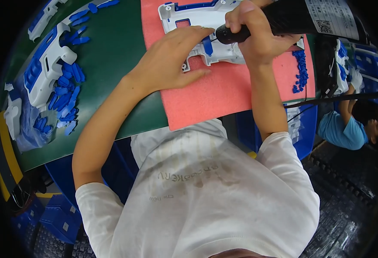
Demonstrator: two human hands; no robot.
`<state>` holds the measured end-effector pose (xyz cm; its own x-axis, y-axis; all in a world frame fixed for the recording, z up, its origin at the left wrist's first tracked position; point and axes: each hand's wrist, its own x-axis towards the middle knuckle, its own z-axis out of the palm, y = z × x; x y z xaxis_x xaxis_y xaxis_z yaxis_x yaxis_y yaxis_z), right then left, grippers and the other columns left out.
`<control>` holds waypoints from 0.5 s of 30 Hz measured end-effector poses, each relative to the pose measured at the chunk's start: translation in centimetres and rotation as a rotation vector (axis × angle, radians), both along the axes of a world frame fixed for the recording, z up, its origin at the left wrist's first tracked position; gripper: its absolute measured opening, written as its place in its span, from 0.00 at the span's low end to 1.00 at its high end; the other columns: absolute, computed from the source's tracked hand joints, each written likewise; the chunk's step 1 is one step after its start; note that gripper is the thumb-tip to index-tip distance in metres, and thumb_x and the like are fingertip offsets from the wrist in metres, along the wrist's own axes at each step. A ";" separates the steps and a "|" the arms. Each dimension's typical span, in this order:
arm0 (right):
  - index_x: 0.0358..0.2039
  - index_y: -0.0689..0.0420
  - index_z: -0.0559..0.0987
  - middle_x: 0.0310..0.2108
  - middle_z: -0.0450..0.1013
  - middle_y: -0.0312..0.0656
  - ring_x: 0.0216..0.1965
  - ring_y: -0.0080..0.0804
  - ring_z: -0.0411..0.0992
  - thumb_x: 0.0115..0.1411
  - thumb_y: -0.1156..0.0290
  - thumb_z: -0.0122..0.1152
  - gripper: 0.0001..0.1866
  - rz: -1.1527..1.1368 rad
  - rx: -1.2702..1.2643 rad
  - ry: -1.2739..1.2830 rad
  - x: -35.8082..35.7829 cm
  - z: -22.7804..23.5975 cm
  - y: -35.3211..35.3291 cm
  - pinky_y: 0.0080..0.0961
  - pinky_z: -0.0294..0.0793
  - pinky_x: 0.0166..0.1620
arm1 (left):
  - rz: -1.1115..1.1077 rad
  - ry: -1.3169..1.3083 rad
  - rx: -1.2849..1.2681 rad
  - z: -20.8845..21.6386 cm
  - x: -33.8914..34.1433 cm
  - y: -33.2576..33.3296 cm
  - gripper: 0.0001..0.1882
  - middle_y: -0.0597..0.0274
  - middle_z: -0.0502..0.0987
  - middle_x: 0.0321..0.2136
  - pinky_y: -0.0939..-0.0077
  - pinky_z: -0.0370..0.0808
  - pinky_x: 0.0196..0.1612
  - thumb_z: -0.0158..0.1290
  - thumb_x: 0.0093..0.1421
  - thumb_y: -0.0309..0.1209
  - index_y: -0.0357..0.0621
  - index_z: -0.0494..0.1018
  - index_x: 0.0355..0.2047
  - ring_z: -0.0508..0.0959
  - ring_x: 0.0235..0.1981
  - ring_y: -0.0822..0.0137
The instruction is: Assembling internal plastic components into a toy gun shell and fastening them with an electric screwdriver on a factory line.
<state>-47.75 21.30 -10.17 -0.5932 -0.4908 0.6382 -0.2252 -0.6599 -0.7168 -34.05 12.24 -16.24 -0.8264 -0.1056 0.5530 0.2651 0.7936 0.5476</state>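
On a pink foam mat (219,96) lies a white plastic housing (202,19) with its inner side up and blue trim along its far edge. My right hand (258,36) is wrapped round the black front end of an electric screwdriver (288,18), which lies almost level. Its thin bit reaches left to a blue plastic piece (207,45) in the housing; whether it touches a screw is too small to tell. My left hand (169,56) rests over the housing's near left side, fingers stretched out and thumb apart, close to the bit. Part of the housing is hidden behind both hands.
Small blue parts (300,72) lie along the mat's right edge. Left on the green table (111,56) are white-and-blue housings (47,64) and loose blue pieces (66,92). A black cable (339,99) crosses at right. Beyond it a person in a blue shirt (344,129) works.
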 end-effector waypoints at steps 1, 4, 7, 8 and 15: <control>0.56 0.63 0.57 0.19 0.66 0.38 0.15 0.25 0.66 0.54 0.79 0.60 0.32 0.166 -0.286 -0.018 -0.6 -0.4 -1.4 0.20 0.67 0.20 | -0.002 -0.002 0.003 0.0 -0.1 0.0 0.35 0.48 0.73 0.46 0.60 0.72 0.50 0.63 0.47 0.37 0.42 0.65 0.55 0.73 0.48 0.48; 0.56 0.64 0.57 0.18 0.66 0.38 0.15 0.25 0.66 0.54 0.78 0.61 0.32 0.156 -0.301 0.010 -0.1 0.2 -0.3 0.20 0.67 0.20 | 0.008 0.021 -0.016 0.0 0.0 -0.1 0.34 0.48 0.73 0.46 0.60 0.72 0.49 0.63 0.47 0.36 0.42 0.66 0.54 0.74 0.47 0.49; 0.56 0.65 0.57 0.18 0.66 0.38 0.14 0.25 0.65 0.53 0.78 0.61 0.32 -0.031 -0.014 0.074 0.0 0.4 0.5 0.21 0.67 0.20 | 0.018 0.035 -0.025 -0.1 0.0 0.0 0.33 0.49 0.73 0.46 0.60 0.72 0.49 0.63 0.47 0.36 0.42 0.66 0.54 0.74 0.47 0.49; 0.56 0.65 0.57 0.18 0.66 0.39 0.14 0.25 0.65 0.53 0.78 0.61 0.32 -0.038 0.002 0.087 -0.1 0.3 0.5 0.21 0.67 0.20 | 0.018 0.027 -0.022 0.0 0.0 0.1 0.33 0.49 0.73 0.46 0.60 0.72 0.49 0.63 0.47 0.36 0.42 0.67 0.54 0.74 0.47 0.49; 0.56 0.64 0.57 0.18 0.65 0.38 0.14 0.25 0.65 0.54 0.78 0.60 0.31 -0.020 -0.021 0.035 0.2 0.5 0.6 0.21 0.67 0.20 | -0.011 -0.064 0.000 0.3 0.1 -0.1 0.35 0.49 0.71 0.52 0.62 0.69 0.55 0.63 0.48 0.36 0.39 0.65 0.55 0.71 0.52 0.49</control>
